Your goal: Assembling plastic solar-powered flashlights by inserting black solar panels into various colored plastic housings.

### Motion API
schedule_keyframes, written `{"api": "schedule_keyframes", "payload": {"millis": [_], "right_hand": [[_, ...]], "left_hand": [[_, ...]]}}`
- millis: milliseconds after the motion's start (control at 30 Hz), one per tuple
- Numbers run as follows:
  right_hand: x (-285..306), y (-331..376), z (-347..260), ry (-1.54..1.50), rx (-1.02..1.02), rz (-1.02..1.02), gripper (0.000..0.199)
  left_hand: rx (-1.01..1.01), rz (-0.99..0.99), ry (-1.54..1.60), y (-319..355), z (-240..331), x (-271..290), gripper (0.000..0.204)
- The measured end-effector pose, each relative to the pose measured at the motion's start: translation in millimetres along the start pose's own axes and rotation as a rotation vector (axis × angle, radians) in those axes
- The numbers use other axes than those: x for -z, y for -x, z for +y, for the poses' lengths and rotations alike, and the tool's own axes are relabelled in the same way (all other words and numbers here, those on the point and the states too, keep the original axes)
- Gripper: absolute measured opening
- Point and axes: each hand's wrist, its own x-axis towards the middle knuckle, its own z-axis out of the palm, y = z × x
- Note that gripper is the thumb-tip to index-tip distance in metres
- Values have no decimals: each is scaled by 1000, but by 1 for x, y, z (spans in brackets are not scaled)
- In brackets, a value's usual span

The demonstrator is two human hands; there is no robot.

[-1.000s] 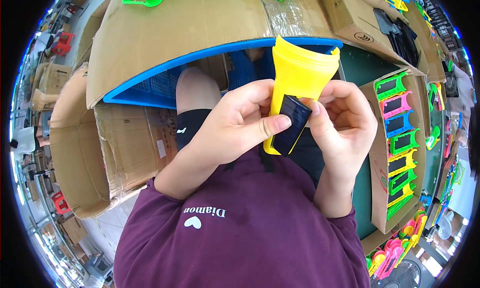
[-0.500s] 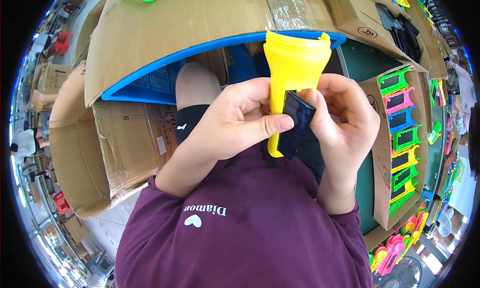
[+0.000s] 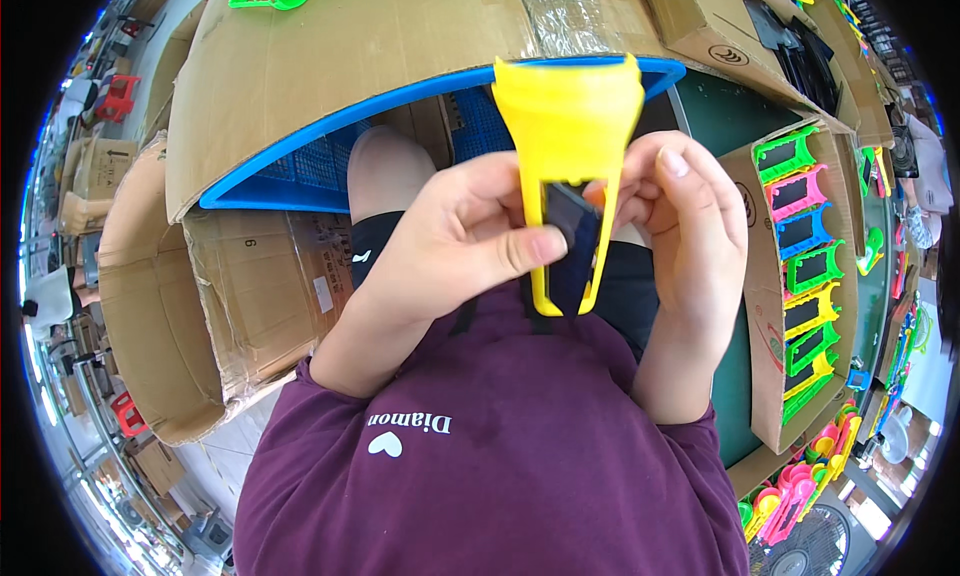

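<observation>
I hold a yellow plastic frame (image 3: 570, 116), wide at the top and narrowing to two thin legs, upright in front of my chest. My left hand (image 3: 455, 241) grips its left leg with the thumb pressed across it. My right hand (image 3: 690, 226) holds the right side, fingers curled behind. A dark rectangular panel (image 3: 570, 241) sits between the two legs, pinched by the fingertips of both hands.
A blue plastic crate (image 3: 320, 156) stands under a cardboard sheet (image 3: 330, 66) ahead of my knees. An open cardboard box (image 3: 760, 306) at the right holds several finished frames in green, pink, blue and yellow. More cardboard boxes (image 3: 150, 306) are at the left.
The yellow frame has turned to face me squarely and risen a little. The dark panel has moved from the front of the frame into the gap between its legs.
</observation>
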Motion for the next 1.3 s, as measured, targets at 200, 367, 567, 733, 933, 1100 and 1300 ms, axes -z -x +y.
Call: {"api": "schedule_keyframes", "payload": {"millis": [200,367,567,733,933,1100,1300], "right_hand": [[7,1,20,-45,31,-101,18],[6,6,29,-122,109,4,16],[6,11,33,-55,241,40,17],[6,11,35,-88,163,44,19],[7,11,20,-234,38,-78,23],[11,12,21,-114,150,-72,21],[9,14,20,-52,226,-57,22]], "left_hand": [[47,140,-93,-2,-2,4,38],[57,162,-49,-14,-8,-3,27],[78,139,-59,-17,-10,-2,21],[184,85,58,-20,-6,4,23],[154,36,297,-12,-10,3,21],[147,83,136,-12,-7,1,33],[146,96,44,-14,0,-3,30]]}}
